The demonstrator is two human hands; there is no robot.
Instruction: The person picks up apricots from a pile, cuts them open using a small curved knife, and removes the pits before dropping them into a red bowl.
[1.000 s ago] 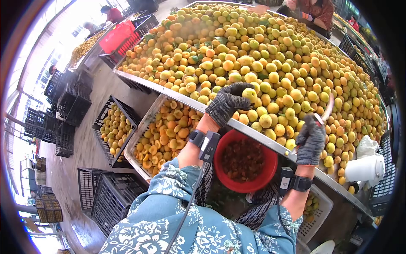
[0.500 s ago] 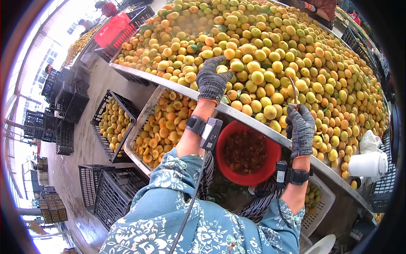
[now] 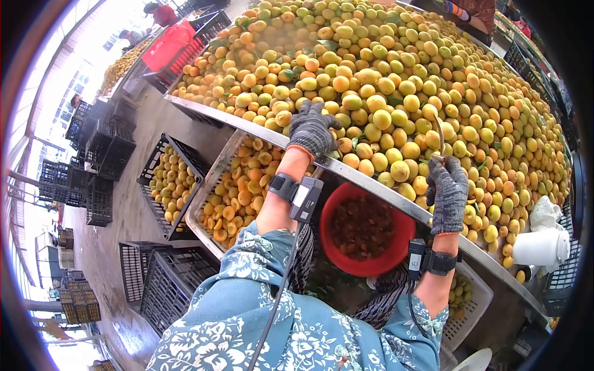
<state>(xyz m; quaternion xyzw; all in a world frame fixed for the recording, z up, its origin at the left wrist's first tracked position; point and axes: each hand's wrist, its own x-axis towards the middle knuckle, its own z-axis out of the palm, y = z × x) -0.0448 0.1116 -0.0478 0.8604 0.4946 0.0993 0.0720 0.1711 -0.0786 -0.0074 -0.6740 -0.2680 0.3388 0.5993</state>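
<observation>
Whole yellow-orange apricots (image 3: 408, 102) lie heaped on a metal-rimmed table (image 3: 371, 183) before me. My left hand (image 3: 314, 128), in a grey knit glove, reaches over the near rim and touches the front of the heap. Its fingers are apart with the thumb out to the right; I see no fruit in it. My right hand (image 3: 448, 191), gloved alike, is closed around a small curved knife (image 3: 440, 133), whose thin blade points up over the fruit. The knife's handle is mostly hidden in the fist. Below the rim, between my forearms, a red basin (image 3: 409, 232) holds brown pits or scraps.
A pale crate (image 3: 197, 207) of halved apricots stands below left, beside a black crate (image 3: 143, 179) of whole ones. More black crates (image 3: 176, 281) are at lower left. A white bucket (image 3: 539, 248) sits at the right. Across the heap is another person's arm (image 3: 461, 13).
My left hand has drawn back from the heap toward the near rim. My right hand keeps the knife upright in nearly the same place. The view has shifted slightly.
</observation>
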